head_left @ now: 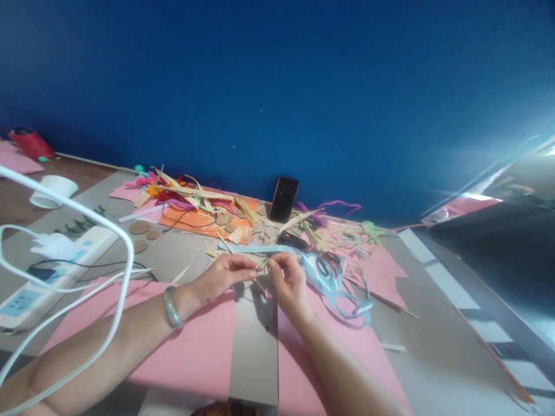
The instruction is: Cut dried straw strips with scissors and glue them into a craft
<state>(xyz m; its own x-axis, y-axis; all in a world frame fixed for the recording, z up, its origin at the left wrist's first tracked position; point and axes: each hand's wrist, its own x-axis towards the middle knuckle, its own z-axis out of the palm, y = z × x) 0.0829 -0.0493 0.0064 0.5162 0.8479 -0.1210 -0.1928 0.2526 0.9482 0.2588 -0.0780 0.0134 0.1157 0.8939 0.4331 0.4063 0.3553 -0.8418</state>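
Note:
Both hands meet above the middle of the table. My left hand (225, 274), with a pale green bangle (173, 307) on its wrist, is closed in a pinch, fingertips pointing right. Facing it, my right hand (288, 283) also pinches, thumb against forefinger. A thin strand (260, 284) shows at and below the fingertips; its kind is too small to make out. Just right of my right hand lies a roll of light blue ribbon (321, 271) with loose loops. Dry straw-coloured husk strips (299, 218) lie beyond the hands.
Pink paper sheets (195, 352) lie under both forearms. A phone (284, 199) leans against the blue wall (277, 86). Wooden discs (140, 227), orange paper (208, 225) and pipe cleaners (340, 203) lie behind. A power strip (56, 277), white cable (125, 277) and white cup (54, 191) are left.

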